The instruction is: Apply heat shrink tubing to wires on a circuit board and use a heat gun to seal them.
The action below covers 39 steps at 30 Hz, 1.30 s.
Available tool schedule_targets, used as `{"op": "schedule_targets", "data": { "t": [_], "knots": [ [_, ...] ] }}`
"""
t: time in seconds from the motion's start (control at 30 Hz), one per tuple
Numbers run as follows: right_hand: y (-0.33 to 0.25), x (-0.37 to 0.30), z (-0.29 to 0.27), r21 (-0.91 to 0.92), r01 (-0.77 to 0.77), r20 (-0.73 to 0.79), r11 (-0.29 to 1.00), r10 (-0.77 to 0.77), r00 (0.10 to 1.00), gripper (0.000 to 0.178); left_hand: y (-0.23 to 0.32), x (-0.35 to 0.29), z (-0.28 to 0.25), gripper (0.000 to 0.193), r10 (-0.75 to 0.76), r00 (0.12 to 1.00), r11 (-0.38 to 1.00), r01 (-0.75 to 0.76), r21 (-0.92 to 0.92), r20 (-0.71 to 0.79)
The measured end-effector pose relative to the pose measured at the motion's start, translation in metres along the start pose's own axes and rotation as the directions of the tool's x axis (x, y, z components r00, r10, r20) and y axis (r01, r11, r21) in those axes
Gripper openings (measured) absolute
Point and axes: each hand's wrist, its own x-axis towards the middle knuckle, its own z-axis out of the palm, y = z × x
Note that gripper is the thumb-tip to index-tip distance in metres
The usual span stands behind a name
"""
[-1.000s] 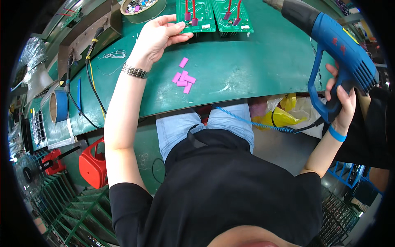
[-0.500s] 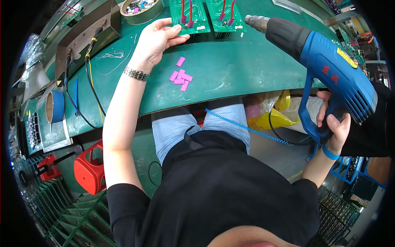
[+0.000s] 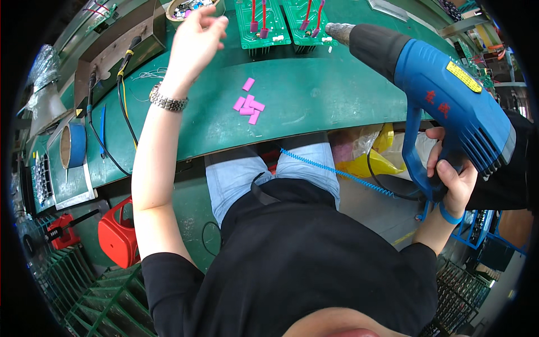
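My right hand is closed round the handle of a blue and black heat gun. Its metal nozzle points left at the right-hand green circuit board. A second green circuit board stands beside it; both carry upright red wires with short dark purple sleeves at the base. My left hand hovers over the bench, left of the boards, fingers apart with nothing in them. Several loose pieces of pink-purple tubing lie on the bench nearer to me.
A round tub of small parts stands behind my left hand. Soldering irons rest at a brown metal box. A roll of blue tape is at the bench's left end. A coiled blue cord crosses by my legs.
My left hand has come away from the left board and moved left and up toward the tub. The heat gun has shifted slightly left, its nozzle nearer the right board.
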Motion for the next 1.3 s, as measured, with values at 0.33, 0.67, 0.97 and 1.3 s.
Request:
{"op": "schedule_targets", "data": {
  "t": [0.33,0.67,0.97,1.3],
  "knots": [
    [-0.014,-0.006,0.01,-0.058,-0.028,0.017,0.998,0.029,0.999,0.062,0.009,0.004,0.012,0.03,0.373,0.903,0.928,-0.366,0.073,-0.213],
    [-0.015,-0.008,0.017,-0.107,-0.033,0.006,0.994,0.034,0.999,0.062,0.015,0.008,0.006,0.029,0.383,0.905,0.923,-0.379,0.058,-0.185],
    [-0.019,-0.01,0.023,-0.198,0.003,0.004,0.98,-0.002,1.0,0.06,0.011,0.009,0.005,0.029,0.422,0.887,0.906,-0.419,0.057,-0.187],
    [-0.021,-0.007,0.029,-0.255,0.044,0.041,0.966,-0.035,0.999,0.059,0.008,0.012,0.002,0.028,0.411,0.892,0.911,-0.411,0.043,-0.186]
  ]
}}
